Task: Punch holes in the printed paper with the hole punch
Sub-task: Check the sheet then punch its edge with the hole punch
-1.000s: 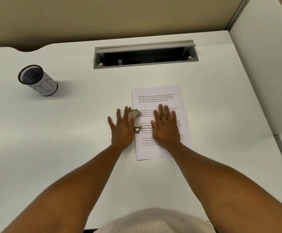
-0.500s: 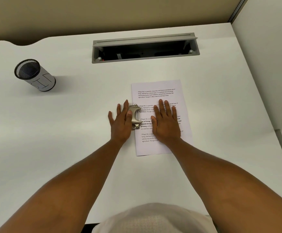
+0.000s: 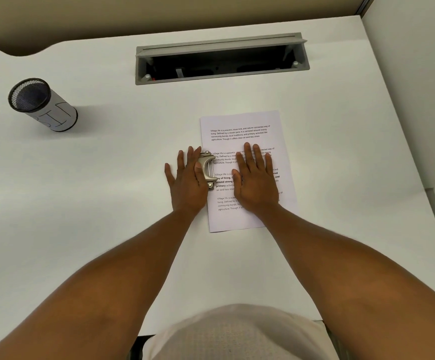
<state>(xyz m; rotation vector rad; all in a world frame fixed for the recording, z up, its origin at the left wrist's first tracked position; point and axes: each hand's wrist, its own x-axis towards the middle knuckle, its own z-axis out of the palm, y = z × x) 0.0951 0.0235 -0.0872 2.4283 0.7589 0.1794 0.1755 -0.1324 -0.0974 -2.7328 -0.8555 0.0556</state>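
The left hand (image 3: 186, 181) is laid flat, fingers straight, over the lever of the small silver metal hole punch (image 3: 207, 169), while the right hand (image 3: 256, 181) is spread flat, holding nothing, on the white printed sheet of paper (image 3: 242, 120) to pin it down. For a clean punch, the lever is best pressed straight down with the palm's weight and the sheet kept from sliding, its left edge seated fully in the punch's slot. The paper, printed with short black paragraphs, lies slightly askew near the middle of the white desk (image 3: 107, 216), the punch set at its left edge.
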